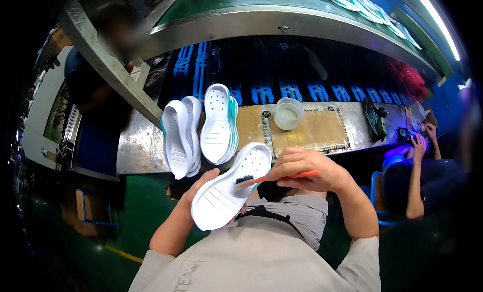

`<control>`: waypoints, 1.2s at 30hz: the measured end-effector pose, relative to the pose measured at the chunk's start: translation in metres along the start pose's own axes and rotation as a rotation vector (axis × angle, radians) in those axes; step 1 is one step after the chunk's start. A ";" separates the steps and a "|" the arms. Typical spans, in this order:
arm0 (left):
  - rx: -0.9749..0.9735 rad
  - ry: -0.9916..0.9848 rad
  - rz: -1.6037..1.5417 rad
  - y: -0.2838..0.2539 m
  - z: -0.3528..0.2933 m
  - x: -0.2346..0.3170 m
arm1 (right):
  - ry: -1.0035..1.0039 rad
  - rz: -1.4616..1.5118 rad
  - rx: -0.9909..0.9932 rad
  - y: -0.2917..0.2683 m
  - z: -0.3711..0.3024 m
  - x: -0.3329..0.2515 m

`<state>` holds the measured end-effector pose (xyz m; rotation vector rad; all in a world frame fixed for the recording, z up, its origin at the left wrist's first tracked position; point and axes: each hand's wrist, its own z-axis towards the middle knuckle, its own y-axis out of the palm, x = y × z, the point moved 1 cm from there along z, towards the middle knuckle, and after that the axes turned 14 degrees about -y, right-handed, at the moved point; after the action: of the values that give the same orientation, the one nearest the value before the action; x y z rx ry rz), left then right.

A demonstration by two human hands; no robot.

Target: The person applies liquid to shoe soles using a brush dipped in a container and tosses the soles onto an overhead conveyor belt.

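The left hand (201,186) comes up from the lower edge with the forearm bent inward, its fingers curled under the edge of a white shoe sole (229,189) and gripping it so that the sole tilts in front of the chest, its underside facing up. The right hand (302,169) is closed around the orange handle of a small brush (266,179), wrist bent, with the dark bristles pressed against the middle of the sole. The sole looks smooth and matt, with small holes near the toe and shallow grooves near the heel.

On the scuffed metal bench (136,151) beyond, two stacks of similar white soles with teal edges (201,128) stand on their sides, just beside each other. A white round cup (288,113) sits on a brown cardboard sheet (312,131). At the right, another person's hands (420,136) work under violet light.
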<state>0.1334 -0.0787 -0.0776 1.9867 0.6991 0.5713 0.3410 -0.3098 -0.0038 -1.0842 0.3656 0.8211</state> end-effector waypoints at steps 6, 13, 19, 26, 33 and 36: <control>-0.297 -0.403 -0.156 -0.039 0.008 -0.002 | -0.118 0.117 -0.084 -0.017 0.010 0.023; -0.359 -0.142 0.006 -0.026 -0.001 0.001 | 0.242 -0.077 0.114 -0.026 -0.035 0.041; 0.165 0.152 0.231 0.004 0.005 0.002 | 0.328 0.007 0.252 0.000 -0.038 0.023; 0.048 0.102 0.351 -0.017 0.030 0.015 | 0.423 0.337 0.865 0.012 -0.072 0.021; -0.203 0.111 0.390 0.047 0.064 0.079 | 0.235 0.331 1.508 0.048 -0.170 0.043; -0.334 0.562 0.484 0.161 0.071 0.168 | 0.239 0.357 1.538 0.048 -0.175 0.039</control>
<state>0.3407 -0.0752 0.0493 1.6778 0.3987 1.4736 0.3517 -0.4384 -0.1366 0.3533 1.1579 0.4640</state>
